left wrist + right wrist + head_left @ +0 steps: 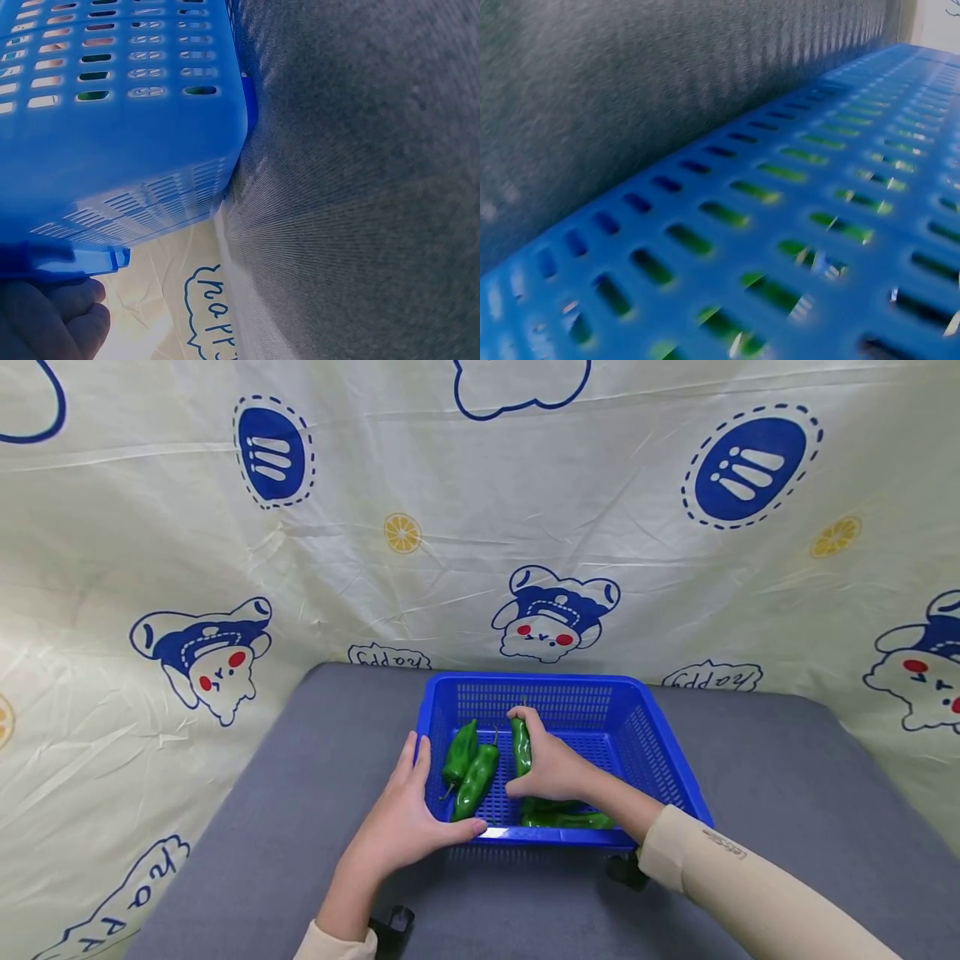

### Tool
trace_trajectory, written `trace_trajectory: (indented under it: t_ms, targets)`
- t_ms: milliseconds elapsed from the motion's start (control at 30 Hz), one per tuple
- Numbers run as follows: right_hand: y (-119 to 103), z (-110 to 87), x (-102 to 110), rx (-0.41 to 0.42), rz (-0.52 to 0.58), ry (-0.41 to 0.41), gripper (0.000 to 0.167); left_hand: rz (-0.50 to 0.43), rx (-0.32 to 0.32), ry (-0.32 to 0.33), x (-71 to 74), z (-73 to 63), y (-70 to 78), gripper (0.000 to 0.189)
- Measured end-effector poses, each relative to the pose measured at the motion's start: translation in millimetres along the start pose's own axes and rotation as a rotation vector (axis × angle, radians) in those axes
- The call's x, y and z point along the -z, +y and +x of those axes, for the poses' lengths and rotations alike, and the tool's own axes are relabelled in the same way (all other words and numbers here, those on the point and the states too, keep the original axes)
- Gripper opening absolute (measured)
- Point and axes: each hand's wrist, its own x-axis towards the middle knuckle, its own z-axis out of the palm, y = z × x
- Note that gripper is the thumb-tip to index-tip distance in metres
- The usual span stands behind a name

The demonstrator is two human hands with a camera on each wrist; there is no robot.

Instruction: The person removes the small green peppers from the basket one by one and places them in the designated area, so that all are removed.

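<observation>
One sleeve bears print too small to read. Fingers extended, the left hand touches the near-left rim of a blue basket on the grey tabletop. Inside, green peppers lie at front right; beyond them the right hand pinches a long pepper, two more to its left. Behind, printed cloth reads "happy".
</observation>
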Motion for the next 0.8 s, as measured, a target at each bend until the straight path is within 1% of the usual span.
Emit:
trace_trajectory:
  t_ms: [167, 333, 533, 667, 800]
  targets:
    - [3, -3.4, 7, 0.023, 0.075, 0.041, 0.099, 0.005, 0.008, -0.001, -0.4, 0.3, -0.2, 0.134]
    - [3, -7.3, 18, 0.019, 0.102, 0.091, 0.094, 0.005, 0.006, -0.001, -1.0, 0.1, -0.4, 0.134]
    - [5, -14.7, 34, 0.015, 0.074, 0.126, 0.093, 0.005, 0.004, 0.001, -2.8, 1.2, -1.8, 0.135]
    - [8, -23.0, 48, 0.02, 0.044, 0.156, 0.096, 0.01, 0.0, 0.003, -3.2, 1.7, -2.3, 0.137]
    - [14, -32.0, 60, 0.004, 0.014, 0.176, 0.098, 0.014, -0.004, 0.002, -2.4, 1.5, -2.4, 0.137]
